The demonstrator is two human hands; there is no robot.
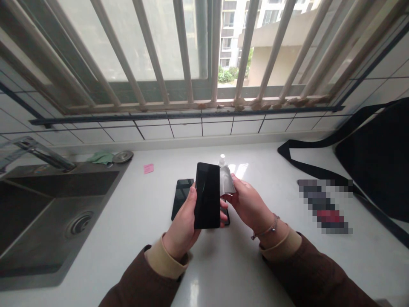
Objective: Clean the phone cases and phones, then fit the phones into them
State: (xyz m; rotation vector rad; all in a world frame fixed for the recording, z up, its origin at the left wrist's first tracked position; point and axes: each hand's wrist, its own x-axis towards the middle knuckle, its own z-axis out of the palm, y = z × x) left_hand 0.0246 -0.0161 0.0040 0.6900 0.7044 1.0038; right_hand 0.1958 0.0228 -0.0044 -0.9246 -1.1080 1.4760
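Note:
My left hand [182,224] grips a black phone [207,195] upright, screen facing me, above a white counter [134,213]. Pinched in my right hand [251,204] is a small grey cloth [227,181], held against the phone's right edge. A second black phone [181,197] lies flat on the counter just left of the held one. Another dark device [226,215] peeks out under my hands. A small white-capped bottle [222,160] stands behind the cloth.
A steel sink [47,209] with a tap [35,151] fills the left. A pink note [148,168], green cloth [100,157] and drain plug [123,156] lie near it. A black bag [377,162] with strap sits right, beside a blurred-out item [326,207]. Barred window behind.

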